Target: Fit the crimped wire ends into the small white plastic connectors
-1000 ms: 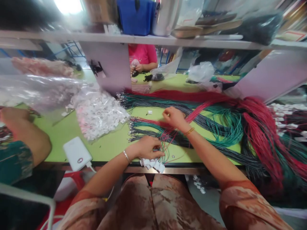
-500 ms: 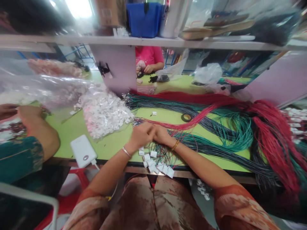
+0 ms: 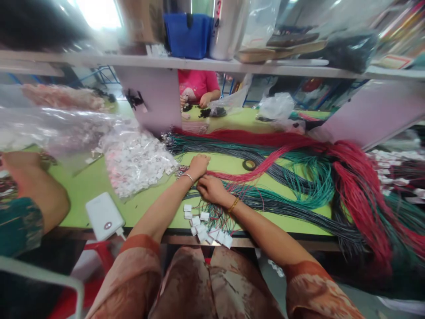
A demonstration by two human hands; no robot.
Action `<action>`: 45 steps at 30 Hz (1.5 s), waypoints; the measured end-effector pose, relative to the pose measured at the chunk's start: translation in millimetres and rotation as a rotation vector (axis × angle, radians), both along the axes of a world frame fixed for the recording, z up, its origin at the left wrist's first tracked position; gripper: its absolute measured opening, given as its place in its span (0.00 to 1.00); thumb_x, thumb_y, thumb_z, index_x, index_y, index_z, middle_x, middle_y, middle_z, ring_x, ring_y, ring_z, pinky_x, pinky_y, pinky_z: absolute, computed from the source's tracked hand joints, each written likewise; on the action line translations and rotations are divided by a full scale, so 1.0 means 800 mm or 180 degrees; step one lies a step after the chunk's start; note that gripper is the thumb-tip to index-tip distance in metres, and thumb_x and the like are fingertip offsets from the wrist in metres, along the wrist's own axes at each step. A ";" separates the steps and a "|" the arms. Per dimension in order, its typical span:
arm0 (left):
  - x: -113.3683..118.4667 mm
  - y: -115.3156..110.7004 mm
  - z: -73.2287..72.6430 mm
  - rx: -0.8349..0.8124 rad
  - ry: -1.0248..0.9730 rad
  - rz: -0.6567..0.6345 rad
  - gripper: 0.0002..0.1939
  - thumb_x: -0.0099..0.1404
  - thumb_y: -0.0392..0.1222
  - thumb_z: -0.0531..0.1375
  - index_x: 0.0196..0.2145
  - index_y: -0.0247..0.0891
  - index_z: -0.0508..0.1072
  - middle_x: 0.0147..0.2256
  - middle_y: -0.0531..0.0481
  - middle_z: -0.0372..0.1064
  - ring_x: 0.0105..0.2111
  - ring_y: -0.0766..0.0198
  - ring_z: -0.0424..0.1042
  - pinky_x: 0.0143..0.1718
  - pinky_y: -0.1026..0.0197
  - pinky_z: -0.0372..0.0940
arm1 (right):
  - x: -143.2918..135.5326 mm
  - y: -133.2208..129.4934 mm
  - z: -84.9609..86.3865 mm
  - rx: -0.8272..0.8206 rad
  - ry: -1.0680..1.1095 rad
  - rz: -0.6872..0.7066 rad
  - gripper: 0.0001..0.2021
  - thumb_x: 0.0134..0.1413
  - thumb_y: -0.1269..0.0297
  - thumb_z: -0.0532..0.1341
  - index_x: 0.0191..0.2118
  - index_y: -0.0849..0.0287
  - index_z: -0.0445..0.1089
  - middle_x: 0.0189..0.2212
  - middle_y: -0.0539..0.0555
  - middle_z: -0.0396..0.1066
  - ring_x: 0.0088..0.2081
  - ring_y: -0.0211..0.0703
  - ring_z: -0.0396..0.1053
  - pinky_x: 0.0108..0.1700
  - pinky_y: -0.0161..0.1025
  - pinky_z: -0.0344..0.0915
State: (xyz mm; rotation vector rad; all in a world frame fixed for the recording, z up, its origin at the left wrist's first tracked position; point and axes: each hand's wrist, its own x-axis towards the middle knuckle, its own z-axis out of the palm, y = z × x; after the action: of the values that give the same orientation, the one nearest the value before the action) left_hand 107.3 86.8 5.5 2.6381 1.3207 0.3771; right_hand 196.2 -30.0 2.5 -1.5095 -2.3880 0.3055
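My left hand [image 3: 199, 165] reaches over the green table, its fingers closed together above the tips of the red wires [image 3: 232, 177]; whatever it holds is too small to make out. Just below and to the right, my right hand [image 3: 211, 188] rests over the near bundle of green and black wires [image 3: 279, 204], fingers curled, their contents hidden. White connectors [image 3: 201, 230] on thin wires lie at the table's front edge, below my right hand. A white connector seen earlier near the black tape roll [image 3: 249, 165] no longer shows.
A clear bag of white connectors [image 3: 136, 161] lies left of my hands, with a white power bank [image 3: 104, 216] nearer the edge. A co-worker's arm [image 3: 40, 190] is at far left. Red wires [image 3: 358, 177] heap at right. Another person [image 3: 199, 86] sits across, below a shelf [image 3: 133, 61].
My hands have come apart: the left moved forward over the wire tips, the right stayed nearer the edge. The loose white connector beyond them has gone from sight. The view shifted slightly.
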 end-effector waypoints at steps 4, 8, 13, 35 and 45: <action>-0.020 0.006 -0.001 0.0005 -0.0790 0.0170 0.10 0.62 0.32 0.55 0.38 0.35 0.75 0.39 0.40 0.69 0.39 0.57 0.67 0.43 0.55 0.59 | -0.001 0.000 0.003 -0.0093 -0.0078 -0.0070 0.09 0.60 0.67 0.53 0.37 0.61 0.70 0.36 0.58 0.71 0.36 0.43 0.66 0.38 0.36 0.56; -0.062 0.000 0.026 -0.0503 -0.2577 0.0529 0.13 0.58 0.35 0.60 0.42 0.37 0.77 0.37 0.46 0.69 0.31 0.65 0.68 0.36 0.61 0.62 | 0.000 -0.003 0.003 -0.0052 0.0030 -0.0220 0.09 0.60 0.67 0.51 0.39 0.62 0.68 0.35 0.59 0.72 0.35 0.44 0.66 0.37 0.37 0.56; -0.112 -0.031 0.046 -0.1420 -0.4314 0.0639 0.13 0.55 0.43 0.65 0.38 0.35 0.78 0.26 0.51 0.69 0.25 0.70 0.65 0.29 0.65 0.60 | 0.003 -0.003 0.001 -0.0128 0.0980 -0.0242 0.07 0.58 0.66 0.52 0.35 0.60 0.66 0.29 0.53 0.70 0.29 0.38 0.63 0.33 0.34 0.56; -0.132 -0.094 0.030 -0.2755 -0.5466 0.0340 0.08 0.55 0.38 0.64 0.33 0.35 0.71 0.32 0.51 0.69 0.29 0.70 0.68 0.31 0.66 0.64 | -0.048 0.015 0.078 -0.0729 0.3564 0.0345 0.16 0.48 0.51 0.63 0.30 0.59 0.66 0.24 0.49 0.66 0.27 0.35 0.62 0.31 0.34 0.60; -0.128 -0.103 0.043 -0.2794 -0.5308 0.0390 0.07 0.55 0.38 0.63 0.33 0.35 0.71 0.32 0.49 0.71 0.29 0.69 0.68 0.32 0.64 0.64 | -0.043 0.021 0.055 0.0064 0.2551 -0.0050 0.07 0.52 0.62 0.57 0.28 0.60 0.66 0.22 0.48 0.65 0.24 0.34 0.57 0.27 0.32 0.54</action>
State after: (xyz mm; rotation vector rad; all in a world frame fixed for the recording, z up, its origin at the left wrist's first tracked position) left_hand 4.7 4.2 39.6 0.8340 0.6563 1.2158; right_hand 161.6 -13.5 46.6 -1.0964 -1.7265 0.7199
